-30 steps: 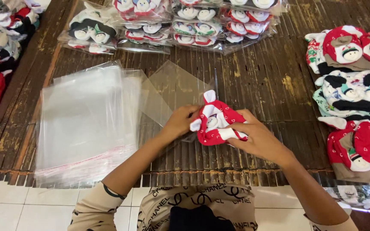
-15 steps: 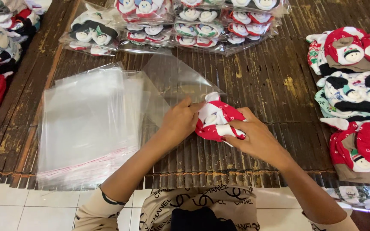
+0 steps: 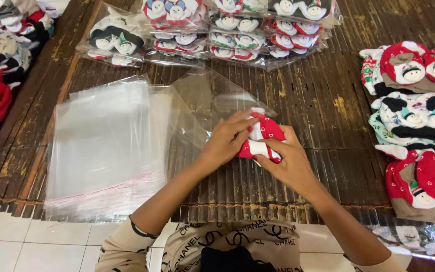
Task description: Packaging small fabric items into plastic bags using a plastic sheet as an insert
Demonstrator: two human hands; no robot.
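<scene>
Your left hand (image 3: pixel 226 142) and right hand (image 3: pixel 289 163) meet over the bamboo mat (image 3: pixel 308 111), both curled and gripping one folded red-and-white sock bundle (image 3: pixel 260 138); the fingers are bent around it, not spread. A single clear bag (image 3: pixel 212 98) lies just behind the bundle, touching your left fingertips. To your left sits the stack of empty clear bags (image 3: pixel 104 146). Loose sock bundles (image 3: pixel 416 126) lie at your right. Farthest off, filled bags of socks (image 3: pixel 212 27) are piled in rows.
</scene>
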